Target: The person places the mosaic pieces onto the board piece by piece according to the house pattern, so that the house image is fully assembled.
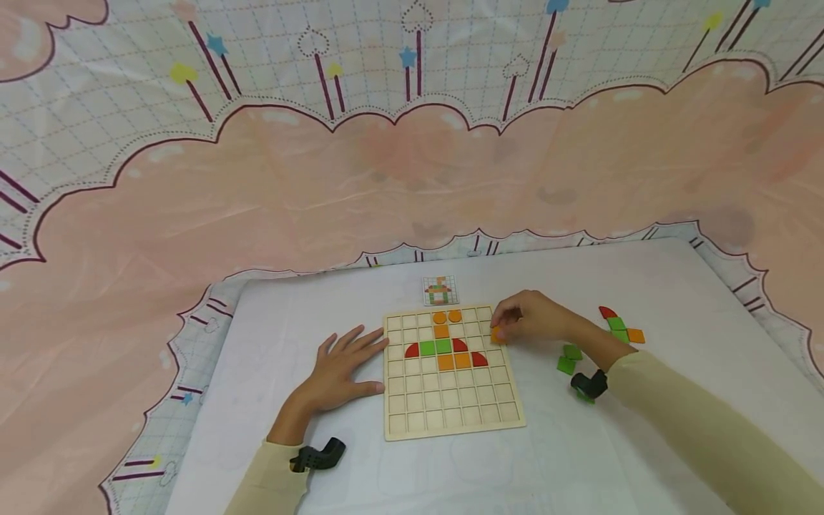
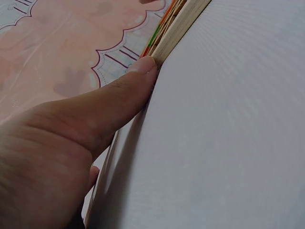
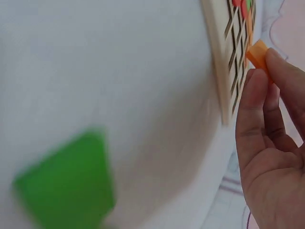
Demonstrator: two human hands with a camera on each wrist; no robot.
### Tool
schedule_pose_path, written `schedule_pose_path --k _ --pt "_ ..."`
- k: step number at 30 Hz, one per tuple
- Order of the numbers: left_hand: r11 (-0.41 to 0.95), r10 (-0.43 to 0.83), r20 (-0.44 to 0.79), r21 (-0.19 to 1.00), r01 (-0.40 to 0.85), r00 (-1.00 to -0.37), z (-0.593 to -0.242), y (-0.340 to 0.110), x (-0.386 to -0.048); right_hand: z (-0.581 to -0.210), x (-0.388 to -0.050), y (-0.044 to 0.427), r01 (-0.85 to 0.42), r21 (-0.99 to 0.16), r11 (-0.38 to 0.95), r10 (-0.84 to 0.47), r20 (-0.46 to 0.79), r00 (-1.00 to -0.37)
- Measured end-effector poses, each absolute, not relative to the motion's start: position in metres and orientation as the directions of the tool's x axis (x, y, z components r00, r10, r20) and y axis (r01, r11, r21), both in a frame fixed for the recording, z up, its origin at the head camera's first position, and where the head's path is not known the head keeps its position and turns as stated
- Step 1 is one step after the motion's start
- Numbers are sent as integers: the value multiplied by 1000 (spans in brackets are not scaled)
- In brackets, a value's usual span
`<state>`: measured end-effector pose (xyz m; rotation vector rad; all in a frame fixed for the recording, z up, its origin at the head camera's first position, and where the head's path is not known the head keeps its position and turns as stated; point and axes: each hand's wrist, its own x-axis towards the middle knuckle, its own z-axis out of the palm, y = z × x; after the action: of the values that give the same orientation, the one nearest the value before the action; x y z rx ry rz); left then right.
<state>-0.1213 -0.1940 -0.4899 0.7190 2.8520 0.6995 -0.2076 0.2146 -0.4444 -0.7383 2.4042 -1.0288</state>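
A wooden grid board (image 1: 450,415) lies on the white table, bearing orange circles (image 1: 440,317), orange squares (image 1: 440,331), green squares (image 1: 428,348) and red quarter-circles (image 1: 479,359). My left hand (image 1: 341,372) is spread flat at the board's left edge; in the left wrist view its thumb (image 2: 119,93) touches the board's side (image 2: 176,36). My right hand (image 1: 531,316) pinches an orange piece (image 1: 497,335) over the board's right edge; the right wrist view shows the orange piece (image 3: 259,53) between thumb and fingers of the right hand (image 3: 271,129).
A small pattern card (image 1: 440,290) lies behind the board. To the right are loose green squares (image 1: 566,365), more green pieces (image 1: 618,330), a red quarter-circle (image 1: 607,312) and an orange square (image 1: 636,335). A green piece (image 3: 71,183) is close to the right wrist camera.
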Motion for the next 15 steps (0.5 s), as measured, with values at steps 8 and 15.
schedule_pose_path --k 8,15 --pt "782 470 -6 466 414 -882 -489 -193 -121 -444 -206 180 -290 -786 546 -643 -171 -746" --pt "782 470 -4 467 414 -883 -488 -192 -121 -448 -205 159 -303 -804 513 -670 -154 -726"
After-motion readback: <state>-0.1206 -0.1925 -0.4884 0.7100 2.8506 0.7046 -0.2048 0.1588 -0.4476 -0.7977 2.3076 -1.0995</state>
